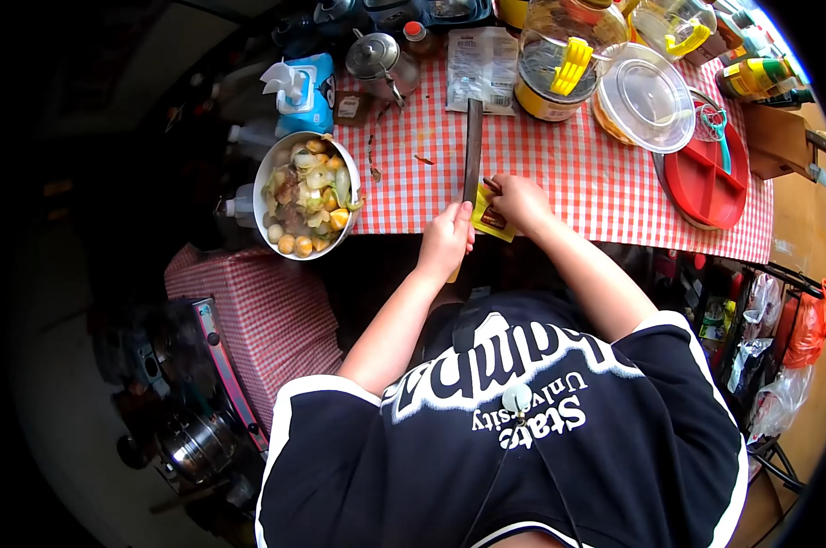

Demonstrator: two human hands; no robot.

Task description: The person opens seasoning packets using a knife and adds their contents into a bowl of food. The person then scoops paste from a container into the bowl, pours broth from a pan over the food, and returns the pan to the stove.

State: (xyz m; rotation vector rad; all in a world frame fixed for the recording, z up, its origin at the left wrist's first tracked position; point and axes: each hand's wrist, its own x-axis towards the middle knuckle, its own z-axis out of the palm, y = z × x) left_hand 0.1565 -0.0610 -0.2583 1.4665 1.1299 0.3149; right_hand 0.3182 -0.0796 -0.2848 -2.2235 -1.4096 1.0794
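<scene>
My left hand (447, 239) is closed around the lower part of a long dark strip (473, 151), perhaps a blade, which points away from me over the checked cloth. Just right of it, my right hand (520, 203) is closed at a small yellow packet (493, 222) near the table's front edge. A small dark piece (492, 185) shows by its fingertips; what exactly the fingers grip is hard to make out. To the left, a white bowl (261, 194) holds cooked pieces, some round and yellowish, with onion and greens.
Behind the bowl stand a blue wipes pack (314, 91) and a metal pot (376, 59). A silver packet (481, 68) lies at the back. Farther right are a large jar (545, 96), a clear lidded tub (646, 96) and a red divided tray (705, 187).
</scene>
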